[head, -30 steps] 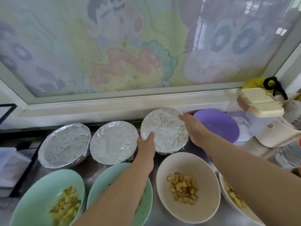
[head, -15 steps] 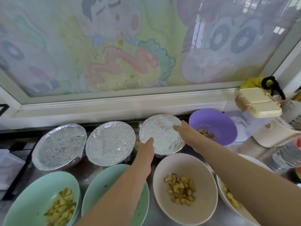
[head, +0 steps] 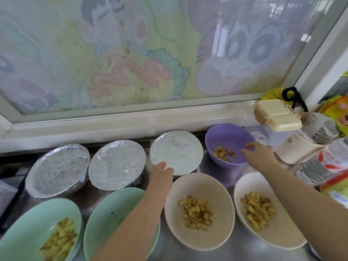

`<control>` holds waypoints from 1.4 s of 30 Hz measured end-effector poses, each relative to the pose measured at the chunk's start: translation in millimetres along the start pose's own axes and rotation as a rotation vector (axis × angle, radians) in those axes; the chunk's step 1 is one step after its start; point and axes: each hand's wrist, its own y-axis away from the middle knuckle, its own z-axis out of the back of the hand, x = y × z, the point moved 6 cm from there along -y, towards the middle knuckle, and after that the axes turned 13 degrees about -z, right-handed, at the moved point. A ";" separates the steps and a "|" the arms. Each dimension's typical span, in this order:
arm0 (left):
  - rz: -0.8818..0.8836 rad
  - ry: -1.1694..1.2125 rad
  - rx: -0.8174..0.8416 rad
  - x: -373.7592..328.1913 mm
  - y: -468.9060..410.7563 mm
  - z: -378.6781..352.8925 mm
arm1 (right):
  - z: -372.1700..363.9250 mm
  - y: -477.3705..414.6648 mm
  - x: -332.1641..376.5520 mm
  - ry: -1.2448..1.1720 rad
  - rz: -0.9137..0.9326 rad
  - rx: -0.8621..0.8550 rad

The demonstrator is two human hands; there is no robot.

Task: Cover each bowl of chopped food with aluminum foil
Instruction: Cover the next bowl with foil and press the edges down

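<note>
Three foil-covered bowls stand in the back row: left (head: 57, 168), middle (head: 116, 166) and right (head: 177, 151). My left hand (head: 161, 171) rests on the near rim of the right foil-covered bowl. My right hand (head: 259, 154) reaches over the near right rim of the purple bowl (head: 226, 136), which holds chopped food and has no cover; the fingers look relaxed. In the front row, two green bowls (head: 28, 223) (head: 105, 219) and two beige bowls (head: 199, 187) (head: 282, 234) hold chopped food uncovered.
A window sill (head: 131, 121) runs behind the bowls. A cream lidded container (head: 276, 117), a plastic bottle (head: 318, 129) and printed packets (head: 337, 166) crowd the right side. The bowls sit close together on a metal counter (head: 169, 247).
The right foil-covered bowl was set down in the back row. My right hand left it and moved right to the purple bowl. My left hand stays at its near rim.
</note>
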 end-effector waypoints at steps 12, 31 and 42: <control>-0.019 0.005 0.022 -12.2 1.0 -6.7 | -13.7 -12.5 -11.8 -0.303 -0.060 0.162; -0.425 -0.034 0.028 -95.5 182.2 -29.7 | 120.3 198.7 -57.2 -0.144 0.446 0.096; -0.244 -0.278 0.099 53.3 274.2 -49.6 | 51.4 228.3 -212.9 -0.044 0.426 0.282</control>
